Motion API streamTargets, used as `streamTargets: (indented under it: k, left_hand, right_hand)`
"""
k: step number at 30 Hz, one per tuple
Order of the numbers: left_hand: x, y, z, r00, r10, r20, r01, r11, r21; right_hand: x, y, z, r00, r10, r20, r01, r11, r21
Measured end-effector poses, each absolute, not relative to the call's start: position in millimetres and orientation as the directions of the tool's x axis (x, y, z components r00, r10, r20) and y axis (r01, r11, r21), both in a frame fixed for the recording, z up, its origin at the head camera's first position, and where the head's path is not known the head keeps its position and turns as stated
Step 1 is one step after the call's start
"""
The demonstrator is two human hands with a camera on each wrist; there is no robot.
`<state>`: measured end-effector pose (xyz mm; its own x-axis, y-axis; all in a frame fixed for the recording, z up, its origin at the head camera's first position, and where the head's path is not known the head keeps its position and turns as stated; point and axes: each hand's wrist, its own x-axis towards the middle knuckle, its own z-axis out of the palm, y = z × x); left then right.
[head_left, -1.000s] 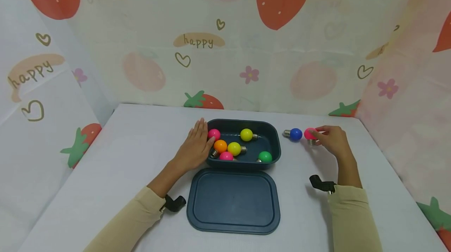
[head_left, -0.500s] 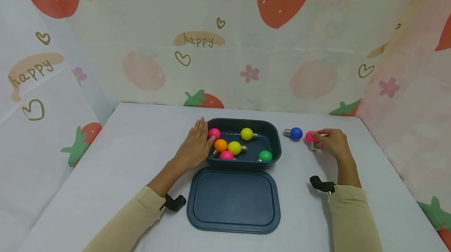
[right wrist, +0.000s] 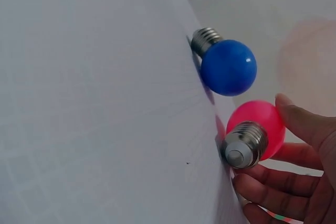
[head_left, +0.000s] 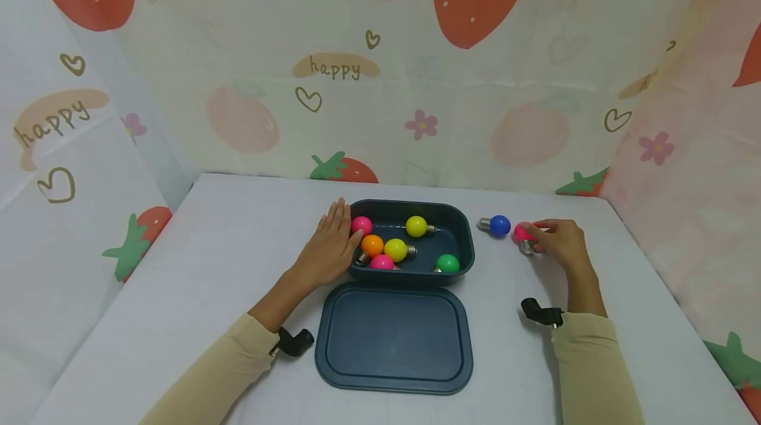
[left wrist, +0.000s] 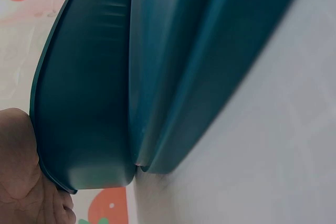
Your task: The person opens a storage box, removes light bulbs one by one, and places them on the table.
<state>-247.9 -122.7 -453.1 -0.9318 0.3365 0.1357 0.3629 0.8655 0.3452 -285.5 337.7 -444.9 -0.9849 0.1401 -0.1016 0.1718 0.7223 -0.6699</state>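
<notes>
Pink, round-globed bulb with a silvery screw base [head_left: 522, 232] is pinched by its globe in the right hand [head_left: 561, 240], base turned toward the person. It lies to the right of the dark blue, rounded rectangular container [head_left: 416, 277]; a blue round bulb with a silvery base [head_left: 499, 226] lies between. Farther off, the left hand [head_left: 324, 253] rests straight-fingered against the container's left side.

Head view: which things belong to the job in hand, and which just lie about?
Job, likely:
pink bulb, in right hand
box, against left hand
six bulbs inside
blue bulb

Lying about, seemingly:
lid, untouched
wall cloth, backdrop
</notes>
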Motion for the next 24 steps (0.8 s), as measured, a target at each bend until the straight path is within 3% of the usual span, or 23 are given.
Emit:
streamTargets:
  k: [12,24]
  left_hand:
    - [-248.0,-122.9,-453.3,-0.933,0.336,0.132,0.361,0.865,0.348]
    - [-248.5,-121.8,-453.2,-0.934,0.332,0.133,0.358,0.873,0.333]
  right_hand:
    - [-285.6,337.8,-444.6,-0.986,0.136,-0.100,0.168,0.741,-0.650]
    - [-276.1,327.9,-412.6,-0.982,0.158,0.105,0.066,0.802,-0.593]
